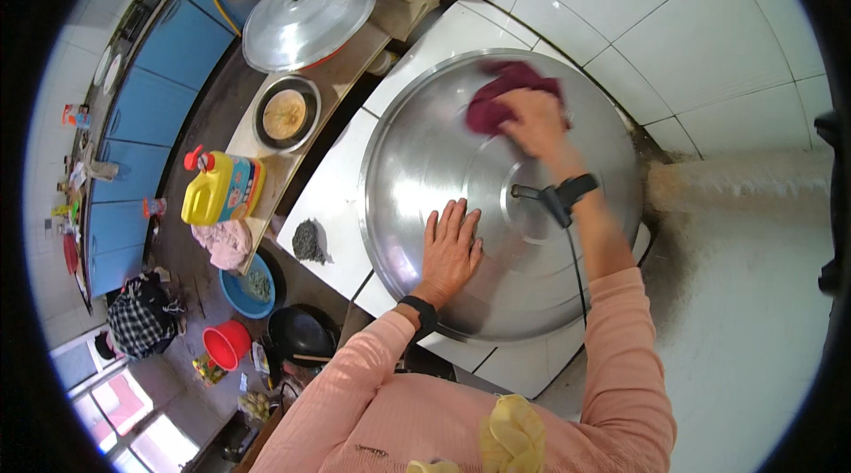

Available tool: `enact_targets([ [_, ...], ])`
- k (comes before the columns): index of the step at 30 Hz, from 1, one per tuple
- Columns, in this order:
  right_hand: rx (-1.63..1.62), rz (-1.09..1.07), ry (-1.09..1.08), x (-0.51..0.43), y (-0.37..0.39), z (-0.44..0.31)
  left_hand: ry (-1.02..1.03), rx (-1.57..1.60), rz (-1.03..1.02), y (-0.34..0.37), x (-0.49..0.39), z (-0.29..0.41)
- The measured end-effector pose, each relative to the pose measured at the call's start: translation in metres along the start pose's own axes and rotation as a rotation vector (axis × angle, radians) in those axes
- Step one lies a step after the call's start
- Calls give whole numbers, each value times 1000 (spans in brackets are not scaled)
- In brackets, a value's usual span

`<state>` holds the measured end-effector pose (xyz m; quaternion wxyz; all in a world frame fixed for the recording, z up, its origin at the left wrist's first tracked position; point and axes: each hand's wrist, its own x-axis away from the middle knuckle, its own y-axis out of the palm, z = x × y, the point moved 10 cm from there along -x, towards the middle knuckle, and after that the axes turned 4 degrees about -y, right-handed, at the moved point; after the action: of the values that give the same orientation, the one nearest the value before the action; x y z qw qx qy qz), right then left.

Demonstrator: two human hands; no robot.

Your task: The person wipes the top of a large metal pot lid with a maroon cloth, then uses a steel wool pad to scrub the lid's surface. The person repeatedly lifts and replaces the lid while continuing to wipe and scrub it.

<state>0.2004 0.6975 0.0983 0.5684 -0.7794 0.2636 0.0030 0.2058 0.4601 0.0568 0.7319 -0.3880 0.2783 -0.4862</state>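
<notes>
A big round stainless-steel lid (412, 160) lies on the white-tiled stove top (332, 180). My right hand (535, 120) presses a dark red cloth (488, 104) on the far part of the lid; hand and cloth are blurred. Flat on the near left of the metal rests my left hand (452, 250), fingers spread and holding nothing. The lid's knob (516, 190) stands at its centre, just left of a black device strapped to my right wrist. On the tiles left of the lid sits a grey steel-wool scourer (308, 241).
A narrow counter (356, 71) at left carries a domed aluminium lid (312, 14), a metal bowl (312, 107), a yellow jug (223, 187) and a pink cloth (226, 243). Below are a blue basin (229, 290), a red bucket (226, 343) and a black wok (299, 333). Tiled wall (665, 21) borders the stove.
</notes>
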Motion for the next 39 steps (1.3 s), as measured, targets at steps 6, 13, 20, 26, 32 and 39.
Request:
enact_targets([
  [6,237,-21,630,136,-75,166,11,-15,26,1,0,0],
  [13,276,-62,916,307,-102,146,14,-23,20,4,2,-1],
  [20,443,-182,965,324,-74,-9,22,-49,17,3,2,1],
  [26,364,-49,864,262,-41,-98,39,28,47,-1,3,-1],
  [32,222,-4,707,180,2,-141,42,213,77,-5,3,-12],
  [39,-675,86,795,148,37,-130,-223,813,103,-17,-3,-55],
])
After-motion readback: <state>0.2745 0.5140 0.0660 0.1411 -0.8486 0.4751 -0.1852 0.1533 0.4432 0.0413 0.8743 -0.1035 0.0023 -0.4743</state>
